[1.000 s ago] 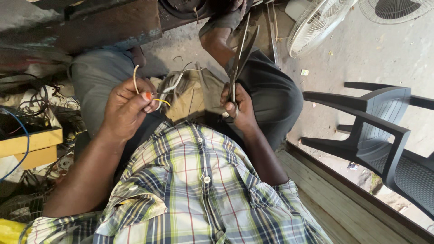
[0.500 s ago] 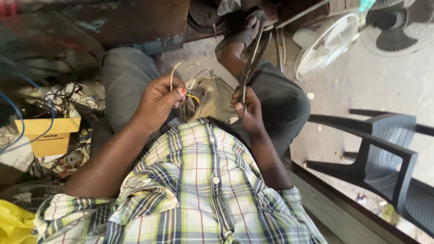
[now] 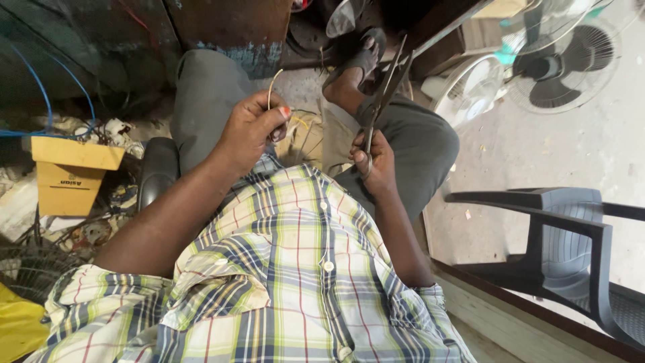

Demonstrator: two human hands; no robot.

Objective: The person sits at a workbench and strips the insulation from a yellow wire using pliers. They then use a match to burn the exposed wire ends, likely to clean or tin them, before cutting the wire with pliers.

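Above the lap, left hand [image 3: 250, 131] lifted the wire [image 3: 271, 87] higher.

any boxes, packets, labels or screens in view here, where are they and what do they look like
Cardboard box: far left on the cluttered floor, beyond the left hand; squarish, yellow, top flap open, small dark print on its front.
Yellow bag: bottom left corner, crumpled, plain yellow, only partly in view.
White papers: lying left of and under the box, crumpled, too unclear to tell labels.
No screens or signs show.
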